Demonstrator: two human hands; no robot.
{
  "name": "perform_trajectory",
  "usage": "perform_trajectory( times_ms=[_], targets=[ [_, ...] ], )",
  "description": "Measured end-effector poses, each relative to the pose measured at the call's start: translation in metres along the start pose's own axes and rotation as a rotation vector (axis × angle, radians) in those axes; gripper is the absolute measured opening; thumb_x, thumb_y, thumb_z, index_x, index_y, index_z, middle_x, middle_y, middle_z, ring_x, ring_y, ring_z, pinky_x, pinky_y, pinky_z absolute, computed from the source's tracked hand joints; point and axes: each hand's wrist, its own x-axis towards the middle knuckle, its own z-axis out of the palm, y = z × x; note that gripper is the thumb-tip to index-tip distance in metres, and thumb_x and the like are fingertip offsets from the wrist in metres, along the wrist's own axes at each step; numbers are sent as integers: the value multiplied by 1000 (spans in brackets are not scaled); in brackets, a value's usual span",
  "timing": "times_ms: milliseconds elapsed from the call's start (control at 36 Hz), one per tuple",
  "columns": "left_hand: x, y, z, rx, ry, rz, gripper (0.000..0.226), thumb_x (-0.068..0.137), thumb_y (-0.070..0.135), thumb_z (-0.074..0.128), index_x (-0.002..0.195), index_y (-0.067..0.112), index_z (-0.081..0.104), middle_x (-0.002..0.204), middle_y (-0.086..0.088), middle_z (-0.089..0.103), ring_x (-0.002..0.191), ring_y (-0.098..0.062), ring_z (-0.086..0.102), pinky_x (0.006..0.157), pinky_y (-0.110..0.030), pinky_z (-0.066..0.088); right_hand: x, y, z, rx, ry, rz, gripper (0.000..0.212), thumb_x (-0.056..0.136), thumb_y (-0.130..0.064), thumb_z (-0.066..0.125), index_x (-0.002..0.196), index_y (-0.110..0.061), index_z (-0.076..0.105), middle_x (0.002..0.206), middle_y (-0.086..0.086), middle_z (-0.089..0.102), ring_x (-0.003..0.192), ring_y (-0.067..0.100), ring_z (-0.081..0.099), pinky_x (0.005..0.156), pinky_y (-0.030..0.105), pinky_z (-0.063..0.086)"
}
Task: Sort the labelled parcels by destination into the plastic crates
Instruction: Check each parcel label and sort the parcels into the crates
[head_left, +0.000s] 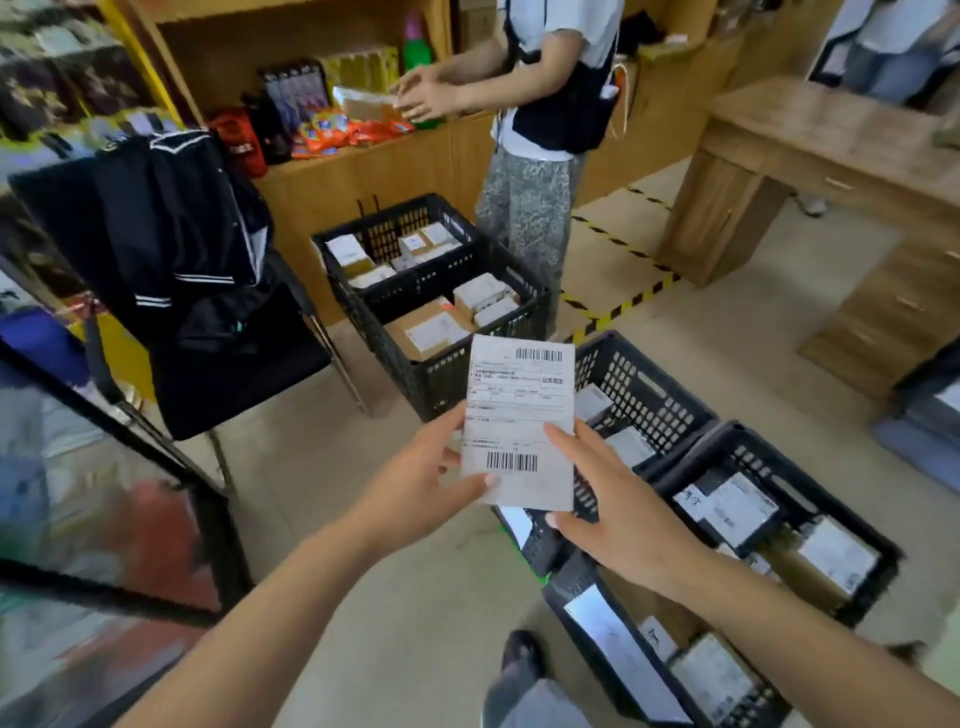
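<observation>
We hold a flat white parcel with a printed shipping label between both hands, above the floor and the black plastic crates. Our left hand grips its lower left edge, thumb curled over the face; our right hand pinches the lower right edge (fingers mostly straight). Its long axis runs away from us, barcodes at both ends.

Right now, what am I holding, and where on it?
A labelled parcel, label facing you. Left hand pinches its lower left edge; right hand grips its lower right edge.
</observation>
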Motion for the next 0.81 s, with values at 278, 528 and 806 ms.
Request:
perform_trajectory(
  times_ms=[278, 528, 806],
  targets=[
    [149, 8, -17, 27, -153, 67, 75, 89, 29, 65, 116, 79, 15, 113, 45, 51, 93, 12, 57, 74, -6, 44, 107, 52, -40, 111, 71, 156, 83, 92, -18, 62, 151, -39, 8, 147, -38, -4, 120, -22, 15, 88, -7, 25],
    [256, 23, -6, 38, -320, 126, 74, 90, 24, 65, 136, 58, 19, 110, 46, 49, 97, 18, 54, 76, -5, 43, 156, 95, -71, 165, 150, 296, 88, 90, -18, 63, 154, -36, 5, 156, -28, -5, 136, 0, 26, 103, 17, 35],
    [360, 4, 47, 19, -666, 155, 64, 89, 30, 66, 126, 68, 28, 121, 29, 59, 101, 3, 62, 89, -35, 54, 181, 130, -60, 176, 271, 654, 89, 91, -24, 62, 153, -35, -1, 160, -18, -7, 136, 9, 33, 95, 18, 44]
  ],
)
